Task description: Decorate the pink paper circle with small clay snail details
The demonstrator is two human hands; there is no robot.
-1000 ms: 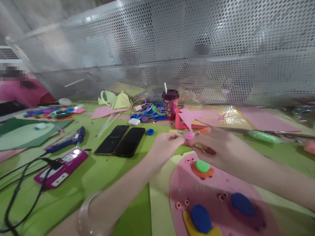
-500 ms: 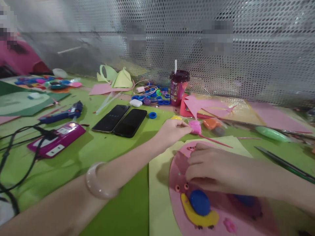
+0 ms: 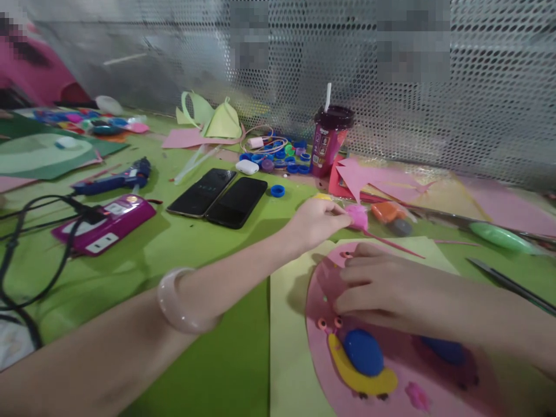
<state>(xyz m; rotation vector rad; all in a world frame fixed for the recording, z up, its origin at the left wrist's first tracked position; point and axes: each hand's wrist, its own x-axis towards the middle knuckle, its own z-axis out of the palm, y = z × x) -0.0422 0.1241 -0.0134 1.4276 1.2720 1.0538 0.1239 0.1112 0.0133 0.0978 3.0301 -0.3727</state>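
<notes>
My left hand (image 3: 316,222) reaches across the green table and pinches a small pink clay piece (image 3: 358,216) just above the far edge of a pink sheet (image 3: 324,353). On that sheet lies my right hand (image 3: 377,288), fingers curled and pressed down; what is under them is hidden. Close to me on the sheet sits a yellow snail with a blue cap shell (image 3: 363,354). A second blue cap (image 3: 443,350) shows below my right wrist. A pale bangle (image 3: 174,301) circles my left forearm.
Two black phones (image 3: 219,196) lie side by side at centre. A purple drink cup with a straw (image 3: 329,139) stands at the back by several blue caps (image 3: 278,156). A glue gun (image 3: 113,178), a magenta box (image 3: 104,223) and black cables (image 3: 26,255) lie left. A person in pink (image 3: 39,75) sits far left.
My right hand dropped from the pink piece onto the pink sheet and covers the green-shelled snail. My left hand keeps the pink piece. The view tilted downward.
</notes>
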